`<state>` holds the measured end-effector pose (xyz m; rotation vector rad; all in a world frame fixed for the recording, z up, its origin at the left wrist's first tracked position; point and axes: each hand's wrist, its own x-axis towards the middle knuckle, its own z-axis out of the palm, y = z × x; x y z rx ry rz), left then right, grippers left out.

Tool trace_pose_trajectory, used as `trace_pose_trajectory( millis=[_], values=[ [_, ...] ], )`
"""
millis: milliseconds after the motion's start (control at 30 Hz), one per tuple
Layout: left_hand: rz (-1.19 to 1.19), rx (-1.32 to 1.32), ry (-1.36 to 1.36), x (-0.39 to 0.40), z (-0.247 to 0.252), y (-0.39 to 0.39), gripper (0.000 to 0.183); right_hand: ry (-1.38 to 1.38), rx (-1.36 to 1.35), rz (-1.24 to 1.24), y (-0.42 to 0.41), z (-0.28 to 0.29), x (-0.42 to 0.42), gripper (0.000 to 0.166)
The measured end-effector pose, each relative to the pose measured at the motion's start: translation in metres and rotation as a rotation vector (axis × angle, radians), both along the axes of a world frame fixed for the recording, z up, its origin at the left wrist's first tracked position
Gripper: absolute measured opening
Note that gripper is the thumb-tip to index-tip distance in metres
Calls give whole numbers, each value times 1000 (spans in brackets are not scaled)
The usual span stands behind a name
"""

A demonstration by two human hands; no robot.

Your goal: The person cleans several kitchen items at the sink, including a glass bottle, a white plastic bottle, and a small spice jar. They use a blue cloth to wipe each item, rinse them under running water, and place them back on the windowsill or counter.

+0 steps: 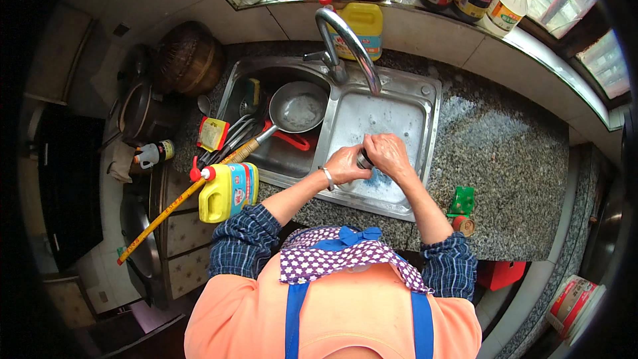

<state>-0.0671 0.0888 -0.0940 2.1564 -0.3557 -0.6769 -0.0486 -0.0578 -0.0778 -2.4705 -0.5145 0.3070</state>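
Both my hands are together over the right basin of the steel sink (pixel 344 179). My left hand (pixel 347 164) grips the side of a small dark cylindrical object with a metallic band (pixel 364 159); its full shape is hidden by my fingers. My right hand (pixel 386 154) closes over the other side of the same object. Below my hands, suds and something blue (pixel 377 178) lie in the basin; what the blue thing is, I cannot tell. The curved chrome faucet (pixel 351 35) arches over the basin, its spout beyond my hands.
A metal pan (pixel 298 107) with a long wooden handle rests across the left basin, above red-handled ware (pixel 294 139). Yellow detergent jugs stand at the near left (pixel 229 192) and behind the faucet (pixel 366 30). A green packet (pixel 462 201) and a small round lid (pixel 463 226) lie on the right counter. Bottles line the sill.
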Motion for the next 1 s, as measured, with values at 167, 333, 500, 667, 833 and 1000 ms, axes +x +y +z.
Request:
trace_pose_trajectory(
  millis=[167,333,500,667,833,1000],
  values=[
    [105,173,-125,-2,2,-3,54,242,-74,-222,8,-4,5,53],
    [-107,-253,339,13,4,22,45,617,608,47,-34,14,8,60],
    [182,-913,597,4,24,11,52,748,931,-78,-40,-18,-21,76],
    [394,-1106,479,6,14,3,43,225,562,-344,12,9,-48,48],
    [493,-1005,261,14,44,-6,29,-231,391,-372,26,10,-47,36],
    [317,-1092,420,17,60,3,31,266,764,-315,23,25,-46,40]
  ],
)
